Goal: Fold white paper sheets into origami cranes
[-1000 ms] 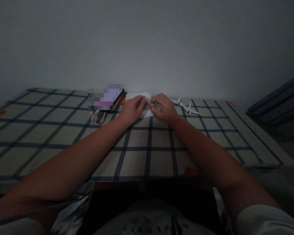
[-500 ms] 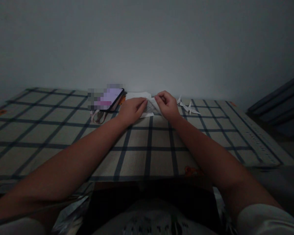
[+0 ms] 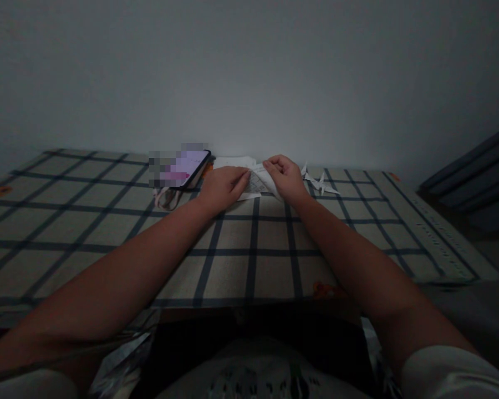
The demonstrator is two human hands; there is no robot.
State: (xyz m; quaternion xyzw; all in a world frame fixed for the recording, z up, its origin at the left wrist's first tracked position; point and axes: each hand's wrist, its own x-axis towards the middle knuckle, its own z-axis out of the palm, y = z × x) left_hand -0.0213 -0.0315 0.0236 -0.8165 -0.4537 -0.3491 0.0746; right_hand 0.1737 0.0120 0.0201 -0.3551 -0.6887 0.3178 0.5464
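A partly folded sheet of paper (image 3: 263,180), white with grey markings, is held between my two hands near the wall end of the table. My left hand (image 3: 224,188) pinches its left edge, thumb against fingers. On the other side my right hand (image 3: 286,176) grips the upper right part between thumb and forefinger. Some white paper sheets (image 3: 235,162) lie flat behind and under my left hand. Just right of my right hand stand folded paper cranes (image 3: 322,184), partly overlapping each other.
A phone (image 3: 189,166) with a lit screen leans at the left, a pale strap (image 3: 166,198) hanging from it. The checked tablecloth (image 3: 270,235) covers the table, which meets a plain wall (image 3: 249,83). Dark grey fabric (image 3: 478,177) is at the far right.
The right part of the paper has turned over slightly, showing more of its white side under my right hand. My left hand has hardly moved.
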